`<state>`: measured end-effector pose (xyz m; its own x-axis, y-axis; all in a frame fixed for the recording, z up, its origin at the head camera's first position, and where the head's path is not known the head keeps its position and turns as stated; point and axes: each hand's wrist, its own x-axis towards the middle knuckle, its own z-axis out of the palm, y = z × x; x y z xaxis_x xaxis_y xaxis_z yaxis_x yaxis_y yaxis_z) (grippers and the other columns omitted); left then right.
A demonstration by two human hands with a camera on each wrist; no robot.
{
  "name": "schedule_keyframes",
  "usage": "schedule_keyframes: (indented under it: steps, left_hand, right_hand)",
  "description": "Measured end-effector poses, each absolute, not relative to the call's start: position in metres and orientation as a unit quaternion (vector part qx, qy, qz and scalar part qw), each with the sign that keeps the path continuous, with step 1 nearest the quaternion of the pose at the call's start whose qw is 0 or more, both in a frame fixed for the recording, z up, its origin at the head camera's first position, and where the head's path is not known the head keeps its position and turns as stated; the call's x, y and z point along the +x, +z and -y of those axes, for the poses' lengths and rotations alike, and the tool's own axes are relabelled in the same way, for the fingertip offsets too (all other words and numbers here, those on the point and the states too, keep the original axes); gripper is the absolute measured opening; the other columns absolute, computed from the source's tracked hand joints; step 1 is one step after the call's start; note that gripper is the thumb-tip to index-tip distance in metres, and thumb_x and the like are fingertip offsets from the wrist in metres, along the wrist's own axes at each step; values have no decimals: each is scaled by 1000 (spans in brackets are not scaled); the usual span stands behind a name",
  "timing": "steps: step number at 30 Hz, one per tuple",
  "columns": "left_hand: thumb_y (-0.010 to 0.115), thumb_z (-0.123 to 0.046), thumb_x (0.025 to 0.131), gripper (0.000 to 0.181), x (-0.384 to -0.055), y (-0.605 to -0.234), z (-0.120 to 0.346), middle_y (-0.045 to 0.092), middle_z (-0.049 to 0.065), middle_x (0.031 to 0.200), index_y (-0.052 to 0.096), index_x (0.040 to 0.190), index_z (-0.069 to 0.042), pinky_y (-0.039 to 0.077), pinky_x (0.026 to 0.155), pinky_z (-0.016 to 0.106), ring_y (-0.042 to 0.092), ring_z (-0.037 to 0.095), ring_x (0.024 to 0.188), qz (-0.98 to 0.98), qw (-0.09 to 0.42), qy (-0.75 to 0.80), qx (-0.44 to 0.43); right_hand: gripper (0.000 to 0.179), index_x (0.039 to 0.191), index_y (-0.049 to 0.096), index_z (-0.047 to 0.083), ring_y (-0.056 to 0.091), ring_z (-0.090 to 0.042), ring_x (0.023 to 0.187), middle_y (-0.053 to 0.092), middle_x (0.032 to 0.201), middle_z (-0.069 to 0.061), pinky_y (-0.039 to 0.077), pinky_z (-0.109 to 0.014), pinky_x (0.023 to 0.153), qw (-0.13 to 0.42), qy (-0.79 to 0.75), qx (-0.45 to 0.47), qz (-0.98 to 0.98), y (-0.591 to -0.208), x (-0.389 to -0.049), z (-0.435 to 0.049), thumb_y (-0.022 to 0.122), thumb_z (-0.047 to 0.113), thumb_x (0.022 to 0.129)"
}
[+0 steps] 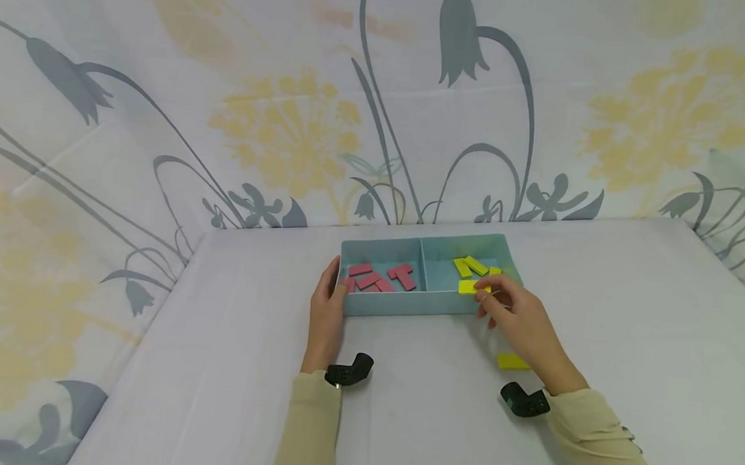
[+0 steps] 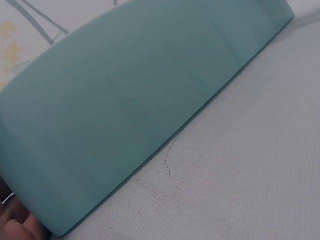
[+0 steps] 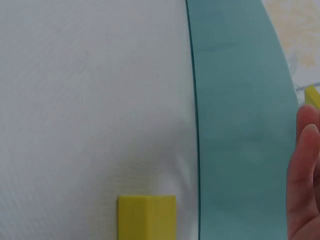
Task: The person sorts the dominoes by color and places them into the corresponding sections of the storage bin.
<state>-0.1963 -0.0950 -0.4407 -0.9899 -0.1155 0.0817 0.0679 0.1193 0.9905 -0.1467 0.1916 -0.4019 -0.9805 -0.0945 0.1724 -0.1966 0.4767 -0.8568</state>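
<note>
My left hand (image 1: 327,314) holds the left end of a pale blue-green two-compartment box (image 1: 407,304). In the left wrist view a few of its fingers (image 2: 17,227) show at the corner of the box. My right hand (image 1: 522,321) pinches a yellow block (image 1: 467,286) between thumb and fingers, over the front wall of the right compartment. Inside that compartment lie a few more yellow blocks (image 1: 475,265), partly hidden by the hand. The left compartment has several pink blocks (image 1: 368,280), scattered flat. One more yellow block (image 1: 513,361) lies on the cloth under my right wrist.
White cloth (image 1: 427,404) covers the table around the box. Behind it hangs a curtain (image 1: 404,108) with grey and yellow flowers. A divider (image 1: 424,265) splits the box. Each wrist wears a black camera, one on the left (image 1: 349,370) and one on the right (image 1: 524,400).
</note>
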Motion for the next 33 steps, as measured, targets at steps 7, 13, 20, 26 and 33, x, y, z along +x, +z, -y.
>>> schedule_keyframes:
  steps: [7,13,20,26,33]
  left_hand:
    - [39,-25,92,43,-196,-439,95,32,-22,135,34,133,-38,22,104,30,25,-4,125,750,63,-658,26]
    - [39,-24,92,43,-196,-438,95,33,-23,134,36,131,-40,23,103,28,26,-5,124,748,64,-660,29]
    - [40,-23,92,43,-197,-440,94,33,-21,135,35,132,-38,23,103,29,26,-3,124,742,66,-667,19]
    - [40,-21,93,43,-198,-442,94,32,-18,136,35,133,-36,24,103,31,26,-1,126,742,70,-667,8]
    - [39,-23,92,43,-197,-440,95,33,-21,135,35,133,-38,23,103,29,26,-3,124,747,68,-661,16]
  right_hand:
    - [30,117,51,17,57,-27,61,63,83,-6,45,-29,59,70,509,62,856,-402,-147,-189,48,33,91]
    - [33,120,51,18,59,-26,63,65,86,-5,47,-31,62,73,509,55,856,-400,-148,-188,47,35,92]
    - [36,124,47,9,63,-20,84,54,117,-14,52,-35,62,33,611,44,790,-396,-156,-183,47,27,93]
    - [38,124,46,10,63,-20,87,51,119,-17,52,-34,65,-2,664,15,748,-393,-161,-176,45,31,93]
    - [42,128,43,7,64,-22,84,50,120,-20,52,-32,63,-14,703,21,711,-396,-164,-171,46,30,93]
